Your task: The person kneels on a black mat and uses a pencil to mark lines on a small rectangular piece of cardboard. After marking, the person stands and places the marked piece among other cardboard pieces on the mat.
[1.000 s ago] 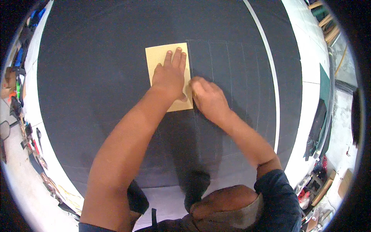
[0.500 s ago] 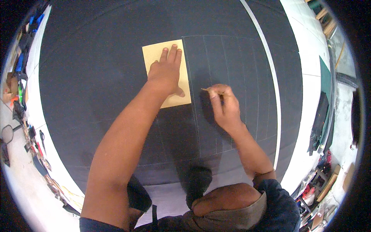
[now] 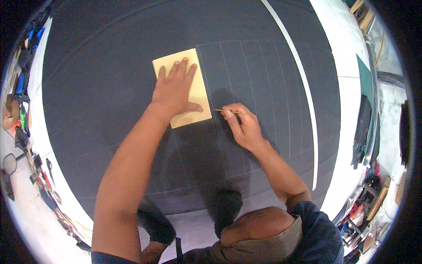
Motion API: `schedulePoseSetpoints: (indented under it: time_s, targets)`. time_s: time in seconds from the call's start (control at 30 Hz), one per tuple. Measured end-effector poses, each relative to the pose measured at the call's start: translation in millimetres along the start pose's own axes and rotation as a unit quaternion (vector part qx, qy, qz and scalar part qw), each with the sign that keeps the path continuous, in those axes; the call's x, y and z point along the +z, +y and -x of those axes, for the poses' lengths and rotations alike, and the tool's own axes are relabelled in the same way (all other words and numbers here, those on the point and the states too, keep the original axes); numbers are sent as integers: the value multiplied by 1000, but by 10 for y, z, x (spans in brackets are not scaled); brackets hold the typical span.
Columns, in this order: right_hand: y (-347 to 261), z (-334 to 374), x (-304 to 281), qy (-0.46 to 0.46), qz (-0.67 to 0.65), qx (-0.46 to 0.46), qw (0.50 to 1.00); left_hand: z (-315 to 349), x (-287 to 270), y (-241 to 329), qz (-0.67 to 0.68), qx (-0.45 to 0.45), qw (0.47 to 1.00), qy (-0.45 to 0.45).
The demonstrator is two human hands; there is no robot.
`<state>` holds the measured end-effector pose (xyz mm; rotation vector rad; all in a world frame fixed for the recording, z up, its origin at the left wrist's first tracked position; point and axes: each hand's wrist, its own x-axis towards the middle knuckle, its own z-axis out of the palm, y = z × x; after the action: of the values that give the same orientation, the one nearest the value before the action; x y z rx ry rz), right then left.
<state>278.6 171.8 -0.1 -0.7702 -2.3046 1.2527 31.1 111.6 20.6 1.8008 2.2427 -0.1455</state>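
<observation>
A yellow rectangular card [image 3: 198, 94] lies on a large black cloth [image 3: 105, 57], its right edge beside a pale line drawn on the cloth. My left hand [image 3: 172, 90] rests flat on the card with its fingers spread. Just to the right, my right hand [image 3: 241, 123] pinches a thin tan stick [image 3: 218, 110], pencil-like in shape. Its tip points left and sits close to the card's lower right edge; I cannot tell whether it touches the cloth.
Several thin pale lines run lengthwise on the cloth right of the card. A long whitish strip [image 3: 303, 79] lies farther right. The white table [image 3: 332, 26] shows past the cloth. Tools and scraps crowd the left border [image 3: 41, 176]; dark folded cloth [image 3: 363, 127] lies at the right.
My right hand has moved left and slightly down, bringing the stick's tip close to the card's edge. My left hand's fingers are more spread on the card. The whole view has shifted slightly.
</observation>
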Motion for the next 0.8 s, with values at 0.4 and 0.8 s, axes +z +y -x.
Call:
schedulePoseSetpoints:
  time_s: [0.4, 0.8]
  targets:
    - [63, 3, 18, -32, -57, 78, 995, 977, 3, -938, -25, -396, 916, -65]
    - [-32, -387, 313, -67, -5, -65, 996, 1728, 684, -976, 168, -225, 948, 151]
